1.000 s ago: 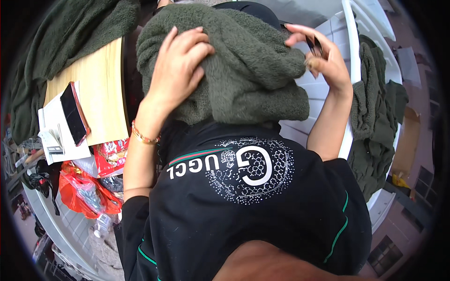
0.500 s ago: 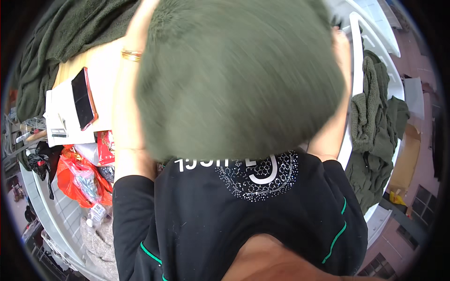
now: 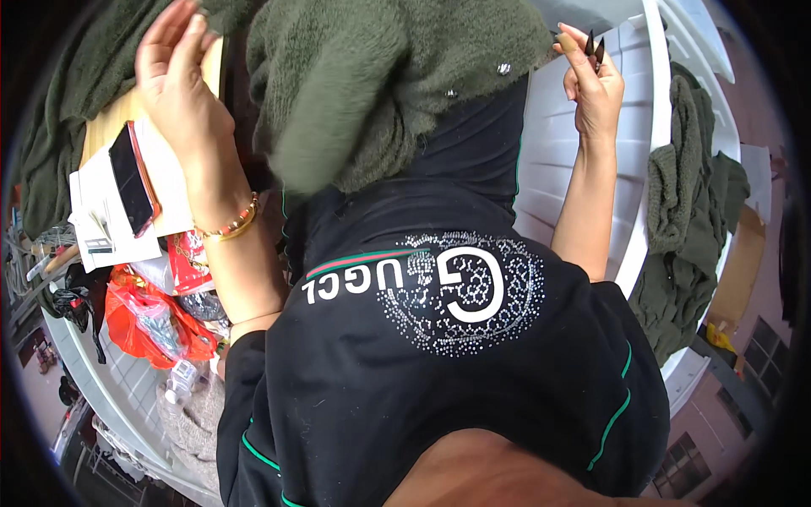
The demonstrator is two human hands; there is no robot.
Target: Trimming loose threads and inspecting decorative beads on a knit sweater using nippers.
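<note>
A fuzzy dark green knit garment [image 3: 338, 93] lies bunched over my lap, with two shiny buttons along its right part. One sleeve-like piece of it is blurred by motion. My left hand [image 3: 177, 72] is raised to the left of the garment, apart from it, fingers loosely bent and spread with nothing in them. My right hand [image 3: 598, 93] is at the garment's right end, closed round small dark thread snips [image 3: 596, 49] whose two pointed tips stick up. Something tan covers one fingertip there. Whether that hand also touches the garment's edge is unclear.
A phone [image 3: 133, 182] with a red edge lies on white papers over a wooden board [image 3: 106, 135]. More green knitwear is heaped at the far left and hangs over the white plastic rim [image 3: 659, 101] on the right. A red plastic bag [image 3: 127, 317] and a clear bottle [image 3: 182, 380] are at the lower left.
The garment, held up broadly before me between both arms, has dropped onto my lap. My left hand has come off to its left; my right hand now shows with the snips.
</note>
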